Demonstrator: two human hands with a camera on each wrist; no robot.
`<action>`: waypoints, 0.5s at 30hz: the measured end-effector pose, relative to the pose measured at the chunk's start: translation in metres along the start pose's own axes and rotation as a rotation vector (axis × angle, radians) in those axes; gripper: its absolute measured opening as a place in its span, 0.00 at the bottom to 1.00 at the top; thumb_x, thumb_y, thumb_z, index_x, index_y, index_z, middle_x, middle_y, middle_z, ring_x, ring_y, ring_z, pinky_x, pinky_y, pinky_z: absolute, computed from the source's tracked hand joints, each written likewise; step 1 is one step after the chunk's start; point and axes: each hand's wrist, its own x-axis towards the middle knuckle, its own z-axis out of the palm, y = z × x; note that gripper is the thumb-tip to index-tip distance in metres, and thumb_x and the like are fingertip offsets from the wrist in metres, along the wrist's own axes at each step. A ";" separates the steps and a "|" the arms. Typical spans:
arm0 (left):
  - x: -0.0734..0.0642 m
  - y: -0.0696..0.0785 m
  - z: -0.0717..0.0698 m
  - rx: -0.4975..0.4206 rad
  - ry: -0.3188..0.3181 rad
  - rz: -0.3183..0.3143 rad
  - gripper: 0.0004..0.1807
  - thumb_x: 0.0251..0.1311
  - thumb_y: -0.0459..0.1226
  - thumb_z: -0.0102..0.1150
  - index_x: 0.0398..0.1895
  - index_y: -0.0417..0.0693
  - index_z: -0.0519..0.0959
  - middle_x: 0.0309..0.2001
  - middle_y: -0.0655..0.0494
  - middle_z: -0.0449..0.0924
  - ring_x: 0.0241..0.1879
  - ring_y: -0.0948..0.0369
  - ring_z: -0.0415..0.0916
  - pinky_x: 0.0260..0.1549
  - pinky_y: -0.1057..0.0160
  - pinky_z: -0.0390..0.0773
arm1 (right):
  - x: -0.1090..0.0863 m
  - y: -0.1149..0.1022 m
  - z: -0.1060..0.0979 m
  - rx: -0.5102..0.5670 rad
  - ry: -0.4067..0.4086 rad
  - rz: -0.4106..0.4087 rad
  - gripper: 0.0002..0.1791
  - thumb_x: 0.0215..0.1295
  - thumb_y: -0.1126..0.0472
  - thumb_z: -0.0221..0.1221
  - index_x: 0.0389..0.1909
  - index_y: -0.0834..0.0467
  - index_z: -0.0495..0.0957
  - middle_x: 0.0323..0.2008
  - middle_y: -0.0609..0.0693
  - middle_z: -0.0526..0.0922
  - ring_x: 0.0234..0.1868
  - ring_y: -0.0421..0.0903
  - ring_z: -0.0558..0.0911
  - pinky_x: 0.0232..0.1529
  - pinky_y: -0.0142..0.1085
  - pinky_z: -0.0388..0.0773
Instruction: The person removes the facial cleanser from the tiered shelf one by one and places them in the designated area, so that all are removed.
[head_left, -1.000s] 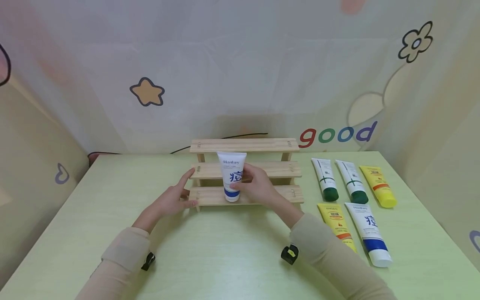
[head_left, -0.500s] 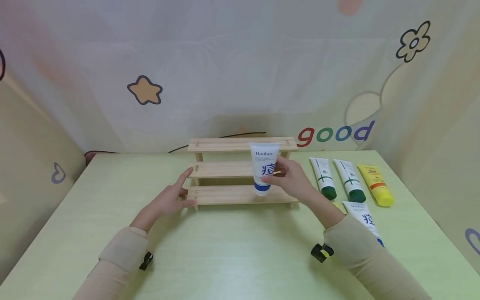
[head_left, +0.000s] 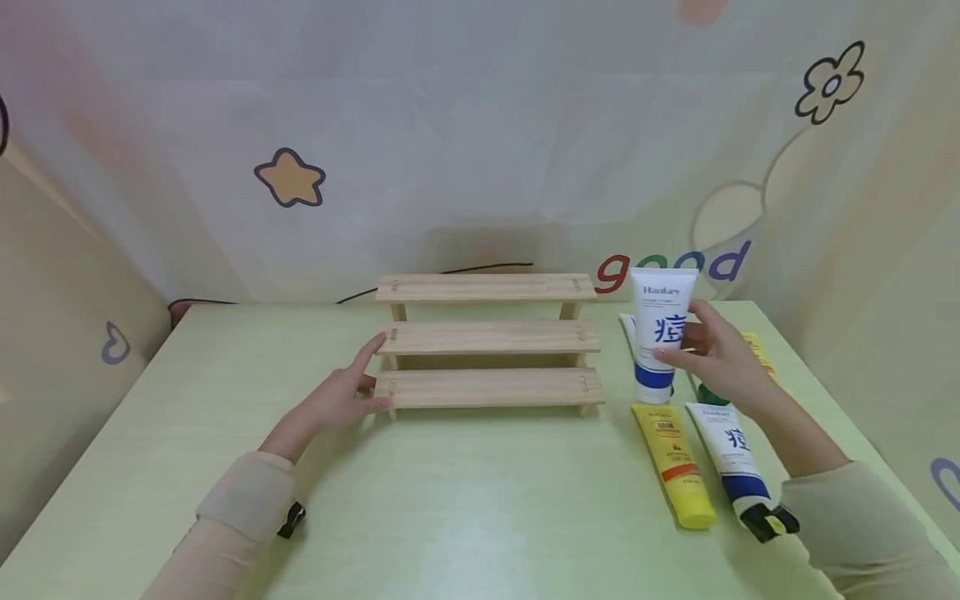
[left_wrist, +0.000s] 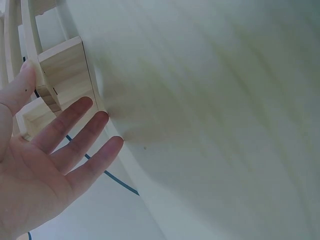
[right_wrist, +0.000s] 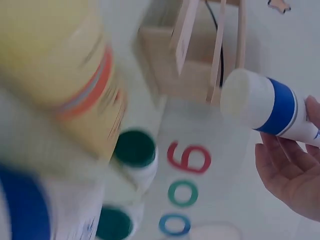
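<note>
My right hand [head_left: 723,354] holds a white squeeze tube [head_left: 663,325] with a blue band, upright and cap down, between thumb and fingers. It hangs above the tubes at the right; in the right wrist view its white cap [right_wrist: 239,97] shows clearly. My left hand [head_left: 341,398] touches the left end of a three-step wooden display rack [head_left: 487,388]. In the left wrist view the left hand's fingers [left_wrist: 82,145] are spread and nearly straight beside the rack's side panel [left_wrist: 67,70]. All three rack steps are bare.
A yellow tube [head_left: 675,467] and another white-and-blue tube [head_left: 731,458] lie right of the rack. Behind the held tube and right hand, green-capped white tubes and a second yellow tube [head_left: 759,350] are partly hidden. A patterned curtain [head_left: 480,150] stands behind the table.
My right hand has lifted the white-and-blue tube off the rack's lowest step and carried it right, over the lying tubes. The left hand stays at the rack's left end.
</note>
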 end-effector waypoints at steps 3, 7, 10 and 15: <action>0.000 0.001 0.001 -0.002 -0.001 -0.002 0.50 0.57 0.39 0.60 0.71 0.57 0.34 0.51 0.29 0.71 0.51 0.41 0.70 0.49 0.42 0.66 | -0.012 0.019 -0.023 -0.026 -0.018 0.025 0.39 0.62 0.54 0.57 0.67 0.59 0.45 0.57 0.68 0.65 0.53 0.64 0.69 0.48 0.58 0.67; 0.000 0.001 0.001 -0.008 0.006 -0.010 0.50 0.57 0.40 0.60 0.71 0.58 0.34 0.51 0.29 0.71 0.52 0.41 0.69 0.50 0.42 0.66 | -0.028 0.049 -0.053 -0.062 -0.063 0.050 0.35 0.65 0.57 0.54 0.67 0.55 0.46 0.56 0.68 0.64 0.48 0.52 0.74 0.46 0.56 0.71; 0.000 0.001 0.002 -0.016 0.006 -0.012 0.50 0.57 0.39 0.59 0.72 0.57 0.34 0.52 0.29 0.70 0.52 0.41 0.69 0.50 0.42 0.66 | -0.042 0.074 -0.070 -0.074 -0.100 0.110 0.33 0.66 0.58 0.53 0.67 0.55 0.47 0.55 0.70 0.63 0.43 0.41 0.75 0.42 0.46 0.76; -0.003 0.002 0.001 -0.010 0.009 -0.006 0.50 0.58 0.39 0.59 0.72 0.56 0.34 0.51 0.29 0.71 0.51 0.41 0.70 0.48 0.43 0.67 | -0.062 0.109 -0.092 -0.068 -0.165 0.295 0.36 0.66 0.56 0.52 0.63 0.68 0.42 0.54 0.78 0.58 0.41 0.49 0.75 0.40 0.43 0.77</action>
